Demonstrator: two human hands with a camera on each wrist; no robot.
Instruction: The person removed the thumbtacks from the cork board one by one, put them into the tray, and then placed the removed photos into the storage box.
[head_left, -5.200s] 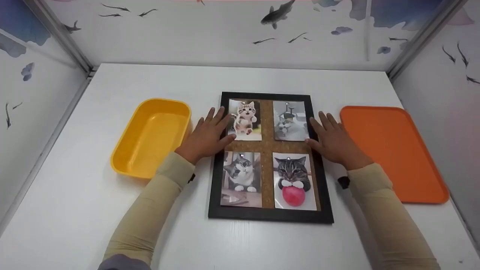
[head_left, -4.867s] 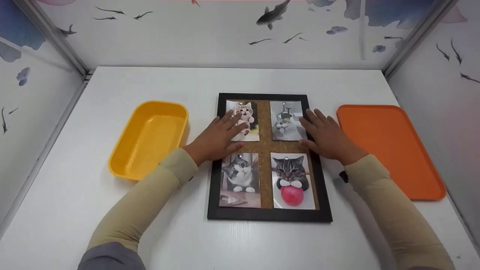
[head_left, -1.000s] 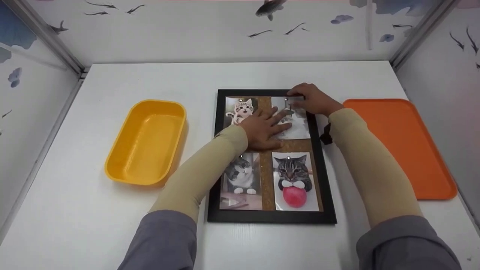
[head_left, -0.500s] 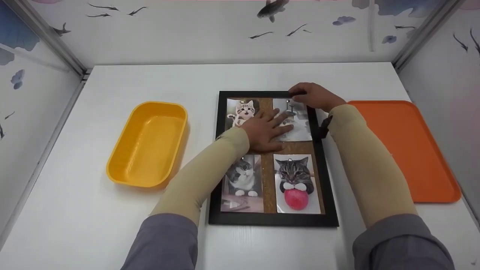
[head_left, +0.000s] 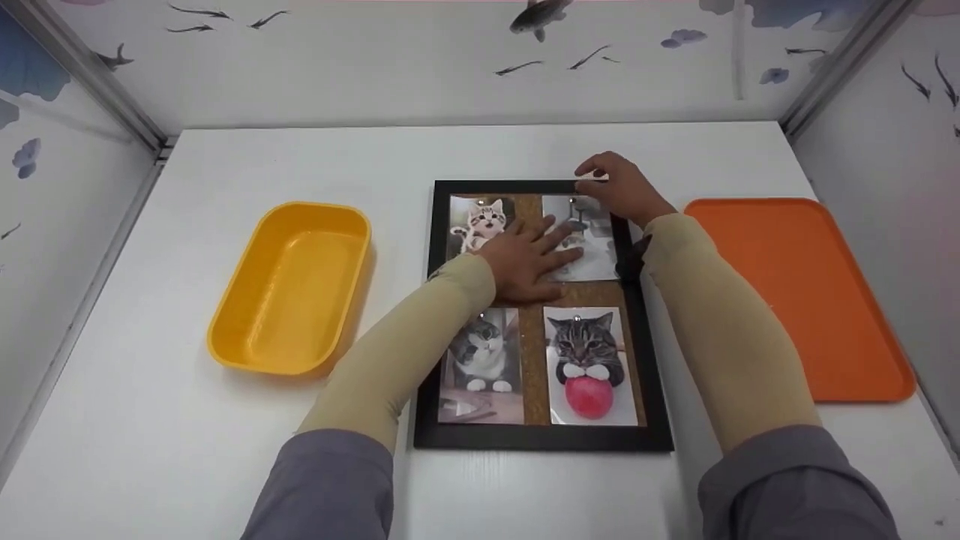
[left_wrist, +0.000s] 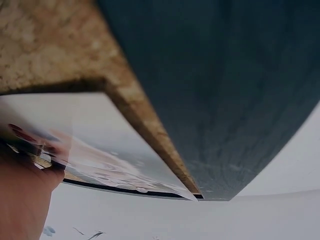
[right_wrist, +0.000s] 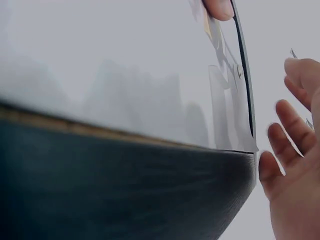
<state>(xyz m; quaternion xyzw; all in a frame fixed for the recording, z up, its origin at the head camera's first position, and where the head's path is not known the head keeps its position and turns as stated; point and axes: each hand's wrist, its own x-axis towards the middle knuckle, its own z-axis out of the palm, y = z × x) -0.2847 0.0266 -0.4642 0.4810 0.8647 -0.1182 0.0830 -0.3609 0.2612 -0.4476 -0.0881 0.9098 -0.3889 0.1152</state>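
A cork board in a black frame (head_left: 544, 437) lies on the table with several cat photos pinned to it. My left hand (head_left: 525, 259) rests on its upper part, fingers spread over the bare cork and the upper right photo (head_left: 596, 251). Part of the upper left photo (head_left: 487, 217) is hidden by that hand. At the frame's upper right corner is my right hand (head_left: 626, 191), its thumb and loosely bent fingers apart. In the right wrist view its fingers (right_wrist: 290, 125) stand away from the frame edge (right_wrist: 200, 172), holding nothing.
A yellow basin (head_left: 296, 292) stands to the left of the board. An orange tray (head_left: 817, 300) lies to the right, partly behind the right forearm. White walls (head_left: 375, 67) with painted fish enclose the table (head_left: 150, 337) at the back and sides.
Earlier both hands lay flat near the board's sides. The left has since moved to its upper middle. The right went to the upper right corner, gripped the frame there, and has now loosened.
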